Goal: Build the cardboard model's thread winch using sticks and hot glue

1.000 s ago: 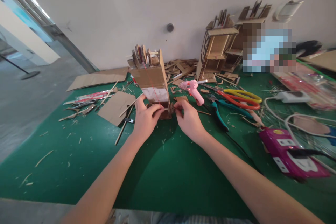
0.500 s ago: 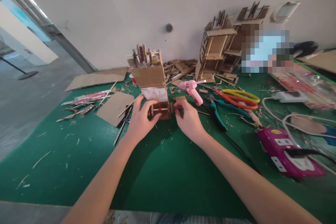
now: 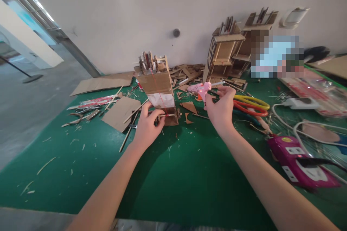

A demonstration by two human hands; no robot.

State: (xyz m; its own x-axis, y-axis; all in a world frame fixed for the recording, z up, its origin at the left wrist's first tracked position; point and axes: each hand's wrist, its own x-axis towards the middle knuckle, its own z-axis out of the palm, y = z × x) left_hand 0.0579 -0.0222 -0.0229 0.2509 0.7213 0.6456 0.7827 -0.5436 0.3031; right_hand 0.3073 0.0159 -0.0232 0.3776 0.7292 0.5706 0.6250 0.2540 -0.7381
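A cardboard model (image 3: 158, 83) stands upright on the green table, with a red string down its front and a white paper patch. My left hand (image 3: 149, 121) pinches the lower left of the model, at the thin stick across its base. To the right, my right hand (image 3: 222, 110) is closed around the handle of a pink glue gun (image 3: 202, 88). The gun's nozzle points left, and a glue stick juts from its back. My fingers partly hide its handle.
Cardboard scraps (image 3: 189, 72) lie along the wall, beside two taller cardboard models (image 3: 223, 50). Scissors with yellow and orange handles (image 3: 251, 104) are right of my hand. A magenta power strip (image 3: 300, 162) with cables sits at right. A cardboard sheet (image 3: 121, 112) lies left.
My right hand has left the model's lower right side, moved right and closed on the glue gun, which has shifted slightly. My left hand stays at the model's base.
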